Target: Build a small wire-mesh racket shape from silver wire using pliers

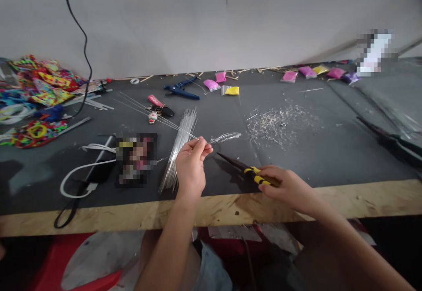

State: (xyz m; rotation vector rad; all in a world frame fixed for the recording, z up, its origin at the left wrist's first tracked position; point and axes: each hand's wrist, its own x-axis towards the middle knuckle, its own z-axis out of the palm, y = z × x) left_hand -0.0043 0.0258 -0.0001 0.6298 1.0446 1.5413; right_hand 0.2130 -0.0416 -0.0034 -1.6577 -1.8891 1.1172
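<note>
Pinched in my left hand point(194, 163) are several thin metal wires point(165, 123); their straight ends reach up and left. On the right side of my fingers the wires form a twisted, looped bunch point(227, 137). My right hand point(285, 186) is closed around the yellow-and-black handles of long-nose pliers point(235, 163). The dark jaws point toward my left hand, apart from the wires. Under and beside my left hand lies a bundle of straight wires point(174, 159). Short wire clippings point(280, 124) are scattered to the right.
Blue pliers point(182, 89), a key fob point(165, 110) and small bags of pink and yellow material point(231, 90) lie farther back. Left are a white cable point(66, 176) and a colourful heap point(42, 84). The wooden table edge point(356, 198) runs along the front.
</note>
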